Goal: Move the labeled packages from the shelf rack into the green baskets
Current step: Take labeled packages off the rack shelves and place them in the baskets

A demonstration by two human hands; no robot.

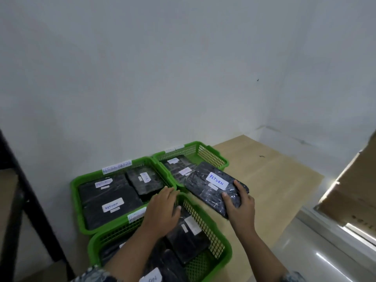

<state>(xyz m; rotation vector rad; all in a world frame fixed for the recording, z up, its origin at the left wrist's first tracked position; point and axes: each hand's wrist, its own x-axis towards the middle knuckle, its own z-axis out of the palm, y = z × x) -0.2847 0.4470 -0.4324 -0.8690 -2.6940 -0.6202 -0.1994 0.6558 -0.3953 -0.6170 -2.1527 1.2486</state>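
Three green baskets stand on the floor by the wall: a left one (75,200), a far one (213,153) and a near one (221,249). Each holds black wrapped packages with white labels. My right hand (240,208) grips a black package (211,188) labelled "RETURN", held over the near corner of the far basket. My left hand (162,210) hovers with fingers spread over the far rim of the near basket, above a package (187,239) inside it; it holds nothing.
The black metal leg of a shelf rack (26,192) slants down the left edge. A brown cardboard box (354,190) stands at the right above a glossy white floor. The white wall rises right behind the baskets, with wood-look floor to their right.
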